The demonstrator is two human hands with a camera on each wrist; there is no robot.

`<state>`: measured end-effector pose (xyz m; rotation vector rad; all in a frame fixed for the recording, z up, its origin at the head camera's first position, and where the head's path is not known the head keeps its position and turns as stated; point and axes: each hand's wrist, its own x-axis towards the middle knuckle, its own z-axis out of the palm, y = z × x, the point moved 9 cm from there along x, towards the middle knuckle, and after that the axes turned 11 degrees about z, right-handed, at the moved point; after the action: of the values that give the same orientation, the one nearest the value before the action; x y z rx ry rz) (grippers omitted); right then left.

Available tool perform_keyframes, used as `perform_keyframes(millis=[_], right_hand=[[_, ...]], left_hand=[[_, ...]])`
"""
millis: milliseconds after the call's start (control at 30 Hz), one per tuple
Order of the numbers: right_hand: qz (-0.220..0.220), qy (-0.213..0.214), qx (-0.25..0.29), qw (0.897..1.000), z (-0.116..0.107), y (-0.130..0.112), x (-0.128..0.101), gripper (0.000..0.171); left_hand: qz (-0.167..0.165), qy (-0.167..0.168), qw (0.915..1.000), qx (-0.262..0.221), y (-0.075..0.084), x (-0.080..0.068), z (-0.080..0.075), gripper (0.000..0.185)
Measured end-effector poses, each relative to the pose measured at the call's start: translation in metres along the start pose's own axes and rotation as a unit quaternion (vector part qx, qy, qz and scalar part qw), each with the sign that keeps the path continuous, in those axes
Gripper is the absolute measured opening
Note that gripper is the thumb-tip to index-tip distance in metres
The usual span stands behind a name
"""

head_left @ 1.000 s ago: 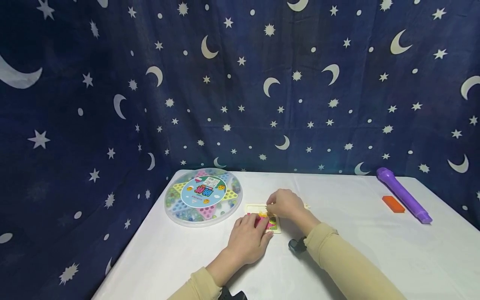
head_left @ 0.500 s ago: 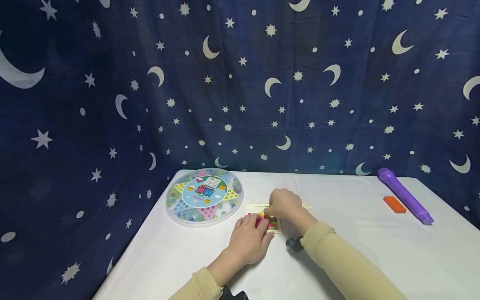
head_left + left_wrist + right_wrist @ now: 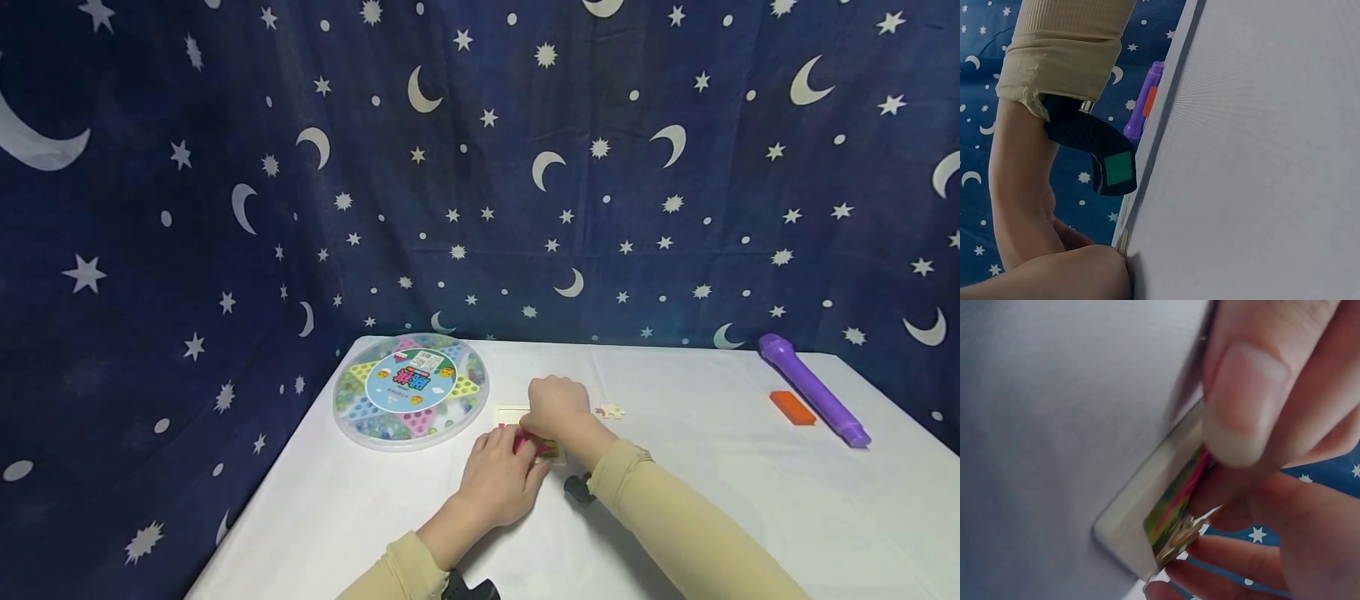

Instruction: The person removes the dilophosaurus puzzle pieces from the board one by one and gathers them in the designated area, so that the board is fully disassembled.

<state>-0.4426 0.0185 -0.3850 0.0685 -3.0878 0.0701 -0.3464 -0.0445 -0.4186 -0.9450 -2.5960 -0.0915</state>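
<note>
A small cream puzzle tray (image 3: 512, 412) with a colourful picture lies on the white table (image 3: 712, 500), right of a round game box. My left hand (image 3: 516, 457) rests flat on the tray's near left part, fingers straight. My right hand (image 3: 538, 430) is curled over the tray from the right and pinches a colourful puzzle piece (image 3: 1174, 540) at the tray's (image 3: 1129, 519) edge, the thumb (image 3: 1244, 400) above it. Most of the picture is hidden under both hands. One loose puzzle piece (image 3: 610, 411) lies just right of my right hand.
A round clear game box (image 3: 410, 390) with marbles stands at the back left. A purple flashlight (image 3: 813, 389) and an orange block (image 3: 792, 407) lie at the far right edge. A star-and-moon curtain (image 3: 480, 167) hangs behind. The right wrist wears a black camera (image 3: 1100, 165).
My right hand has shifted slightly left over the tray, uncovering the loose piece on its right. My left hand has stayed on the tray.
</note>
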Motion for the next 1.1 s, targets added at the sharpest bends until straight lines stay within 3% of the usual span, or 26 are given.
perform_keyframes(millis=[133,367,433,567,667,800,1100], right_hand=[[-0.009,-0.011,0.013,1.000,0.003,0.004,0.001,0.032],[-0.027,-0.047,0.084,0.995,0.006,0.015,0.002,0.018],[-0.028,-0.063,0.116,0.991,0.008,0.018,0.002,0.015],[-0.014,-0.095,0.211,0.973,0.012,0.031,0.006,0.012],[0.014,-0.113,0.275,0.955,0.014,0.050,0.010,0.013],[0.051,-0.132,0.307,0.941,0.015,0.081,0.013,0.016],[0.105,-0.124,0.315,0.935,0.010,0.158,0.010,0.021]], left_hand=[[-0.004,-0.007,1.0000,-0.002,0.000,0.000,-0.001,0.043],[-0.004,-0.017,0.9998,-0.005,0.002,0.002,0.002,0.046],[-0.005,-0.014,0.9999,-0.006,0.002,0.001,0.001,0.047],[-0.008,0.004,0.9999,-0.010,-0.001,0.000,-0.001,0.048],[-0.008,0.030,0.9993,-0.018,-0.003,-0.002,-0.004,0.045],[-0.010,0.062,0.9977,-0.024,-0.006,-0.005,-0.009,0.037],[0.010,0.064,0.9978,-0.015,-0.001,-0.001,-0.010,0.038]])
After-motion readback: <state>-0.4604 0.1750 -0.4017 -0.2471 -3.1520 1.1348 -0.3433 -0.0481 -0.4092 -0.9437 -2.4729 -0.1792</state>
